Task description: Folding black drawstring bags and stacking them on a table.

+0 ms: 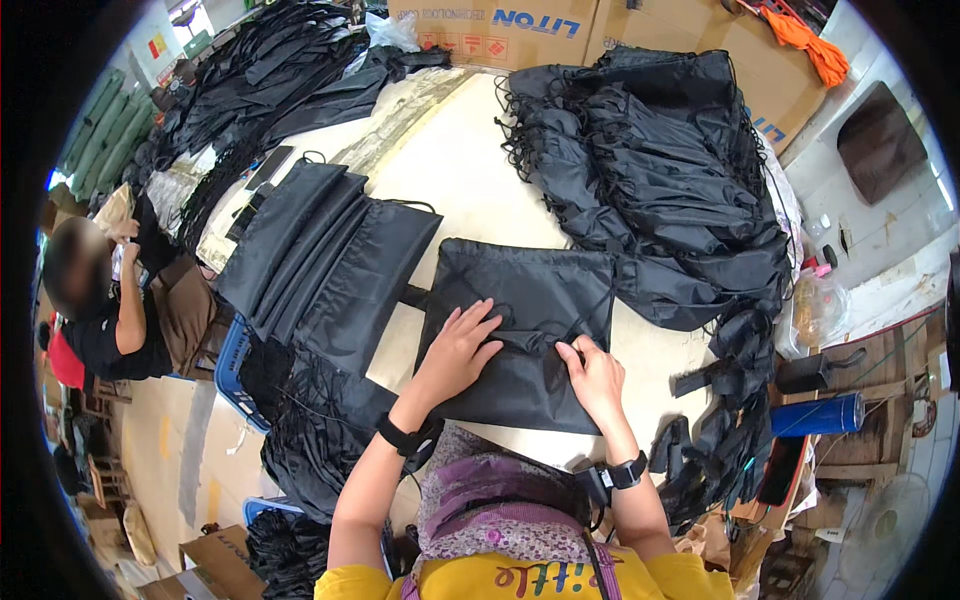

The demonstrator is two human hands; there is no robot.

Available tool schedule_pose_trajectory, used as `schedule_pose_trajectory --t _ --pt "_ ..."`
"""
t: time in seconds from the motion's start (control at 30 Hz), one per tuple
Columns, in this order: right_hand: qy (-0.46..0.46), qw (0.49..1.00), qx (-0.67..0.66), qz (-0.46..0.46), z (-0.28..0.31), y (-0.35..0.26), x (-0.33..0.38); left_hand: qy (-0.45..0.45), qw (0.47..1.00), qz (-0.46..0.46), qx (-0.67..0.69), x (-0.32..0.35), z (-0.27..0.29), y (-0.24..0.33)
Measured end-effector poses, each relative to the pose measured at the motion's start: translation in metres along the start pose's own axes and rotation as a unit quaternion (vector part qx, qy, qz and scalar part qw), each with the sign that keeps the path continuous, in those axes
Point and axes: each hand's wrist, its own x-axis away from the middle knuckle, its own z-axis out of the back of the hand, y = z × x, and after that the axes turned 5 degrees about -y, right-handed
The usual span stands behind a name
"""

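A black drawstring bag (530, 405) lies flat on the pale tabletop in front of me, its gathered top edge pointing away. My left hand (462, 350) rests on the bag's left half with its fingers stretched out. Near the bag's right side, my right hand (594, 378) pinches a raised fold of the black fabric between thumb and fingers. Creases run across the cloth between both hands. Thin dark cord shows along the right edge of the bag. Just left of it lies a row of overlapping black bags (320, 260).
A big heap of black bags (660, 180) covers the table's right side; more black pieces (260, 70) lie far left. Cardboard boxes (690, 40) stand behind. A blue crate (232, 370) is at left, a blue cylinder (815, 414) at right. Another person (120, 310) sits at far left.
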Motion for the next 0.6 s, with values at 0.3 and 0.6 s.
schedule_pose_trajectory --t 0.3,0.6 --pt "0.085 0.988 0.128 0.001 -0.006 -0.007 -0.005 0.101 0.99 0.043 -0.083 -0.004 -0.009 -0.001" --pt "-0.07 0.934 0.082 0.34 -0.003 -0.018 0.011 0.086 0.992 0.067 -0.058 0.001 -0.007 0.001"
